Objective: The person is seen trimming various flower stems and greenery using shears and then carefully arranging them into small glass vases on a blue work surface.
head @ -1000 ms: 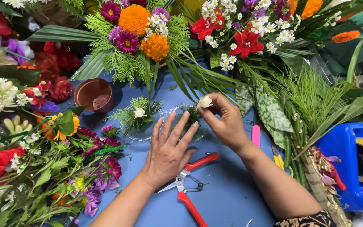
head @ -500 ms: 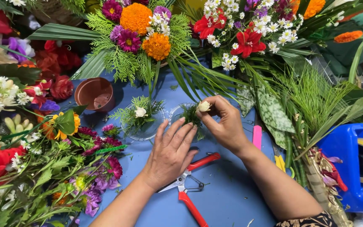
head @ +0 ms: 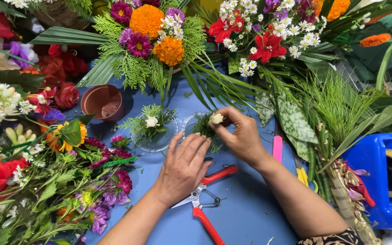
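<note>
A small cream rosebud [head: 217,118] is pinched between the fingertips of the right hand [head: 241,136], set against green sprigs [head: 203,127] in a clear dish [head: 191,124] just beside it; the left hand [head: 182,168] is laid open and flat, fingers extended toward that dish, nothing gripped; red-handled shears [head: 205,199] are partly covered beneath its palm; a second dish with a bud [head: 153,129] lies just beyond its fingertips.

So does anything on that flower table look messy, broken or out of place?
Nothing looks broken or spilled. The red-handled pruners lie open on the blue table, partly under the left hand. The right hand holds a small white bud over a clear dish. An empty brown pot stands upright.
</note>
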